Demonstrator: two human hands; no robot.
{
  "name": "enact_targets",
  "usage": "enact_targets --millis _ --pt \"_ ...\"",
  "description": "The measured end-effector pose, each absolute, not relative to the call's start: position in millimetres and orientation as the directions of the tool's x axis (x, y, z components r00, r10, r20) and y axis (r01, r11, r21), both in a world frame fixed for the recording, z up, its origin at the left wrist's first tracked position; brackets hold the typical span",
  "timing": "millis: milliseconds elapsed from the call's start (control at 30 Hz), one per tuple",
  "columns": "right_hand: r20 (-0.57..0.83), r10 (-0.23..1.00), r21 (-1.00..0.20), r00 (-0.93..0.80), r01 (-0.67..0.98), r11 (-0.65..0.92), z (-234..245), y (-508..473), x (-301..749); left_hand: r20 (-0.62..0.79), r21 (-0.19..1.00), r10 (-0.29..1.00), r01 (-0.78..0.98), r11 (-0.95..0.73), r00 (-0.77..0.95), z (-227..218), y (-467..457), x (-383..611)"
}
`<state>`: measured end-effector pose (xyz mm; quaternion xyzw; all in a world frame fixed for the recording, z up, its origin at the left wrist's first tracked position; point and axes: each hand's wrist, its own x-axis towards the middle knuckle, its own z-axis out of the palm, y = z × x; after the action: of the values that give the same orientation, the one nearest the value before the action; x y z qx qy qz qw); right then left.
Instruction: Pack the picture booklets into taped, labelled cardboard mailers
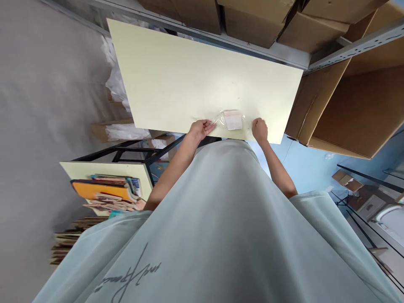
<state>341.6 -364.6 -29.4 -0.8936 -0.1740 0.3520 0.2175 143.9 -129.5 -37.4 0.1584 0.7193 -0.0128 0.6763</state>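
A clear plastic bag (221,120) lies near the front edge of the cream-coloured tabletop (195,71). Inside it is a flat white packet or card (233,120) with pinkish print along the top and small lines of text, too small to read. My left hand (201,128) is at the bag's left end, thumb and fingers closing on the thin film. To the right of the bag, my right hand (259,129) rests close to the tabletop with its fingers curled in. Whatever it may hold is hidden.
Cardboard boxes (252,23) line a metal shelf (284,50) behind the table. A large open carton (356,105) stands at the right. On the lower left, books and papers (107,191) lie on another board, with white plastic wrapping (118,84) beyond.
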Motion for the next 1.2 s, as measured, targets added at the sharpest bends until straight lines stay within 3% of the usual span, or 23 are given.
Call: enact_targets --millis 100,200,333,433,567,733,967,1067,1200 --pt "-0.313 0.619 -0.539 0.72 0.402 -0.74 -6 -340 335 -0.948 0.315 0.314 0.291 0.903 0.053 -33 -132 150" --pt "-0.218 0.787 -0.546 0.577 0.596 -0.589 12 -303 316 -0.885 0.462 0.443 0.395 0.794 0.144 -26 -131 160" --pt "-0.346 0.754 -0.453 0.559 0.604 -0.656 0 -281 302 -0.807 0.563 0.563 0.522 0.641 0.18 -21 -129 167" --pt "-0.459 0.696 -0.445 0.552 0.535 -0.718 -20 -297 320 -0.808 0.54 0.57 0.576 0.613 0.15 -23 -129 167" --pt "-0.563 0.712 -0.472 0.42 0.544 -0.694 -23 -331 356 -0.81 0.521 0.573 0.597 0.61 0.122 -31 -131 162" --pt "-0.499 0.793 -0.437 0.35 0.689 -0.579 -17 -347 362 -0.74 0.577 0.646 0.67 0.467 0.187 -40 -127 148" --pt "-0.507 0.813 -0.331 0.287 0.806 -0.491 -27 -344 361 -0.74 0.509 0.62 0.819 0.264 0.26 -47 -117 136" --pt "-0.542 0.788 -0.307 0.291 0.805 -0.508 -27 -348 368 -0.748 0.526 0.613 0.791 0.312 0.255 -46 -114 138" --pt "-0.556 0.78 -0.312 0.286 0.799 -0.515 -30 -350 370 -0.816 0.531 0.538 0.645 0.55 0.213 -43 -110 139"
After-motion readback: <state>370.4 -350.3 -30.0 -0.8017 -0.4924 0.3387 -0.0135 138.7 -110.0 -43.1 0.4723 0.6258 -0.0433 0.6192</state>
